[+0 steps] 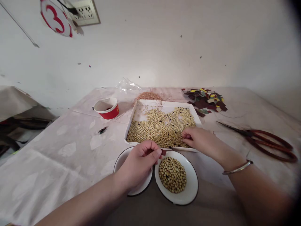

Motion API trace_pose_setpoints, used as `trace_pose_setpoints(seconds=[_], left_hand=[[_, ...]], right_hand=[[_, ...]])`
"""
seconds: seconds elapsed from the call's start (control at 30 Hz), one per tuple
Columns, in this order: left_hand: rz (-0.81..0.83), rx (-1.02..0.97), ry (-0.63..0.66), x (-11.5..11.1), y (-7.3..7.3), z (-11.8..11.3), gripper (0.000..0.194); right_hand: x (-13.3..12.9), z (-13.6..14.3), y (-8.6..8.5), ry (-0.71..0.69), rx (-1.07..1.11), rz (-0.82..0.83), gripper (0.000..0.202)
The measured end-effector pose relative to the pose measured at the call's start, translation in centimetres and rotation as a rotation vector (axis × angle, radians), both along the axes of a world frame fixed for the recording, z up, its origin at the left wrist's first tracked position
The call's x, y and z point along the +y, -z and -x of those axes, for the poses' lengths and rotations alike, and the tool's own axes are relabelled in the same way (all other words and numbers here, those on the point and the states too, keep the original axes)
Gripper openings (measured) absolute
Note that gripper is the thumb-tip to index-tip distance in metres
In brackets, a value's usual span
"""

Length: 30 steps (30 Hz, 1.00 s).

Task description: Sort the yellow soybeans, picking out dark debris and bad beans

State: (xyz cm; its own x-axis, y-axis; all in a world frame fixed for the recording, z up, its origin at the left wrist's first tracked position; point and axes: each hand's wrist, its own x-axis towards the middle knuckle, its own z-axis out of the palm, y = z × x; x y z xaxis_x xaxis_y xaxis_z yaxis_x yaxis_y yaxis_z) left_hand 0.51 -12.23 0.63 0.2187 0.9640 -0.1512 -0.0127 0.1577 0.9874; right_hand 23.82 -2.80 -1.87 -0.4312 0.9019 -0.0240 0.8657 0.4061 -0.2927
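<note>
Well, beads lie beneath right hand, grip unclear — left hand pinches red scrap.

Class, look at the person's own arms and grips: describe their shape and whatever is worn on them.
The left grip and right grip are ungloved human ones, each with fingers and a thumb. No sleeve shows on either forearm. A thin, shiny, silver-coloured bangle curves around the right wrist; nothing is seen on the left.

Wall socket, paper sign (red "3")
</note>
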Motion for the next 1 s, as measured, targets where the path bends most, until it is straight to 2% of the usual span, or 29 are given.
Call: trace_pose_setpoints(seconds=[0.23,0.43,0.7,1.0], left_hand=[[0.0,0.006,0.002,0.0,-0.1,0.0,0.016],[0.009,-0.007,-0.006,-0.1,0.0,-0.1,0.015],[0.011,0.0,0.002,0.0,-0.1,0.0,0.015],[-0.002,0.017,-0.007,-0.1,0.0,-0.1,0.015]], right_hand=[[0.0,0.3,-0.1,-0.045,0.028,0.034,0.013],[-0.2,0.4,-0.4,-0.064,0.076,0.092,0.007],[-0.4,0.6,-0.6,-0.075,0.111,0.138,0.008],[-1.1,2.3,-2.0,-0.039,0.126,0.185,0.007]])
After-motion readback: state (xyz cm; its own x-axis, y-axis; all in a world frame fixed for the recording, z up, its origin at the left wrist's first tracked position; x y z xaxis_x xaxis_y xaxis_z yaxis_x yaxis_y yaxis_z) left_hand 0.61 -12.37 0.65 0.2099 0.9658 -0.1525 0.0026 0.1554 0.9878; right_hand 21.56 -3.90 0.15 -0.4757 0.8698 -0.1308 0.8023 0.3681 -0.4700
